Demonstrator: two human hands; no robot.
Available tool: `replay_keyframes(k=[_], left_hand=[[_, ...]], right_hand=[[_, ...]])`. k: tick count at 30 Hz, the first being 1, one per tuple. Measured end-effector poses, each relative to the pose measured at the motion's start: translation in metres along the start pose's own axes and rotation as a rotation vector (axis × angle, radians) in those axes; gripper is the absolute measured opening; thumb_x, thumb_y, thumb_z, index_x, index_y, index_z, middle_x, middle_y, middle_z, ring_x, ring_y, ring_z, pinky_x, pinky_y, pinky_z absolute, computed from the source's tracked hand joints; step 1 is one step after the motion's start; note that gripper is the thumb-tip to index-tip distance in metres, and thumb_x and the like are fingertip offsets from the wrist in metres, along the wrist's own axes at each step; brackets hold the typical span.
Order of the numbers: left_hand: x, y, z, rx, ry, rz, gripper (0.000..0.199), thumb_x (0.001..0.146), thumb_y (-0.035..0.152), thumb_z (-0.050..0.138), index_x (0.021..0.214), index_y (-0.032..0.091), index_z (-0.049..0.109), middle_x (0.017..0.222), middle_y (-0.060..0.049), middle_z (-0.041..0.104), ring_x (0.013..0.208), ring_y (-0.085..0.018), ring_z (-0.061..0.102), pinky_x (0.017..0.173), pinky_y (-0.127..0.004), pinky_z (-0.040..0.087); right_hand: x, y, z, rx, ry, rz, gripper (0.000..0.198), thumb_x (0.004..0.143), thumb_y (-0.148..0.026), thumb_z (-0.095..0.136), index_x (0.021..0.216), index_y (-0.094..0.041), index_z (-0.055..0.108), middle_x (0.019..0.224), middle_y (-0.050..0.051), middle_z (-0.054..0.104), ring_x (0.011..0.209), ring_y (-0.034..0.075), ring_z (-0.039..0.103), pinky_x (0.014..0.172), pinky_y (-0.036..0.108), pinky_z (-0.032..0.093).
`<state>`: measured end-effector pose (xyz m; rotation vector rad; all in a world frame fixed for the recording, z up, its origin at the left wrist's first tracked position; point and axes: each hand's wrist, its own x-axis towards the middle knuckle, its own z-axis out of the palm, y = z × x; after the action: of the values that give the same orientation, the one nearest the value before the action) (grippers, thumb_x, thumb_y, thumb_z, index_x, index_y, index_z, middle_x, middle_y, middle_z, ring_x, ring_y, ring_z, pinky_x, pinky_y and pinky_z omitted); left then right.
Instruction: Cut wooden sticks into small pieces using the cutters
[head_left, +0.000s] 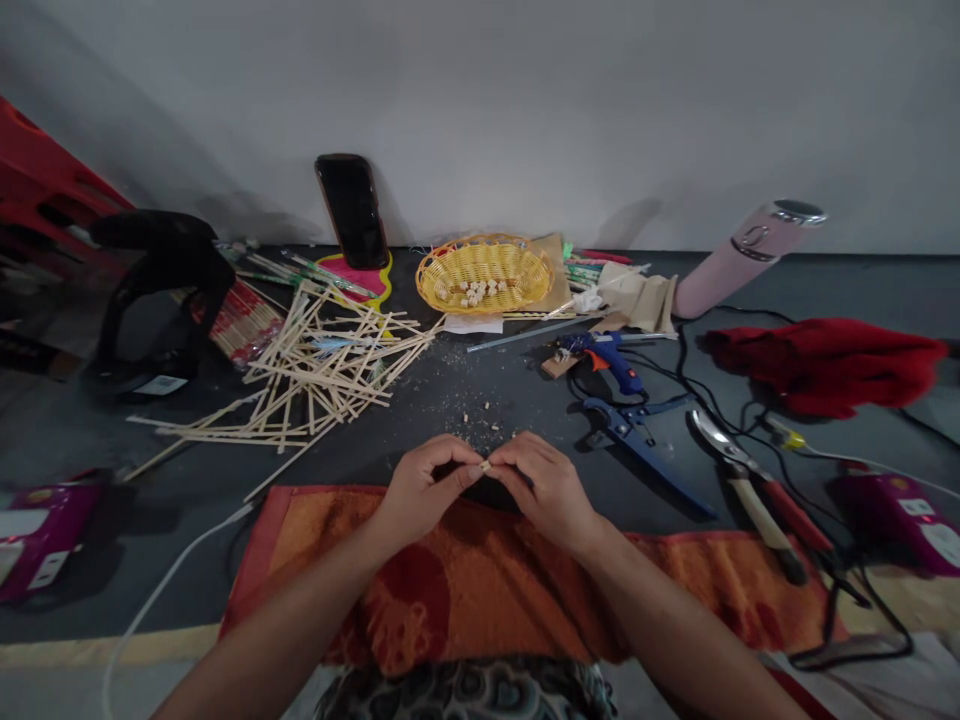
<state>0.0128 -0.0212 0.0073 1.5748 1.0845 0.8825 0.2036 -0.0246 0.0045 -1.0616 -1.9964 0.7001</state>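
Note:
Between the fingertips of my left hand [435,485] and my right hand [546,487] is a small pale piece of wood [485,466]. Both hands are closed in a pinch and meet on it above the table's front part. Just beyond them, a few short cut wood pieces [465,418] lie among scattered sawdust and chips. Under my forearms an orange towel [525,590] is spread along the table edge. Farther back, a yellow woven basket [431,290] holds several small pale wood pieces.
Left lies a heap of thin wooden sticks [315,370], with a phone [352,210] leaning on the wall behind. On the right are a blue glue gun [616,365], a blue cutter [652,455], pruning shears [750,490], cables, a red cloth [832,365] and a pink flask [739,260].

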Motion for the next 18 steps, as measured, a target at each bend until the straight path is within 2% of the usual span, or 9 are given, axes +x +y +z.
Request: replay_keyframes(k=[10, 18], left_hand=[[0.0002, -0.0011, -0.0006, 0.086, -0.018, 0.025, 0.012, 0.087, 0.025, 0.058, 0.086, 0.018, 0.069, 0.084, -0.004, 0.067, 0.08, -0.014, 0.061, 0.074, -0.025, 0.046], [-0.0032, -0.0013, -0.0002, 0.159, -0.034, -0.099, 0.017, 0.087, 0.031, 0.057, 0.085, 0.019, 0.068, 0.077, 0.0, 0.069, 0.072, -0.013, 0.063, 0.067, -0.021, 0.045]], right_hand=[[-0.0004, 0.0066, -0.0036, -0.104, -0.062, -0.079, 0.009, 0.091, -0.019, 0.053, 0.091, -0.022, 0.061, 0.085, 0.003, 0.068, 0.081, 0.017, 0.057, 0.079, 0.032, 0.047], [0.0005, 0.0076, -0.0033, -0.136, -0.028, -0.139, 0.006, 0.09, -0.015, 0.055, 0.09, -0.019, 0.059, 0.083, 0.003, 0.068, 0.079, 0.016, 0.055, 0.076, 0.031, 0.047]])
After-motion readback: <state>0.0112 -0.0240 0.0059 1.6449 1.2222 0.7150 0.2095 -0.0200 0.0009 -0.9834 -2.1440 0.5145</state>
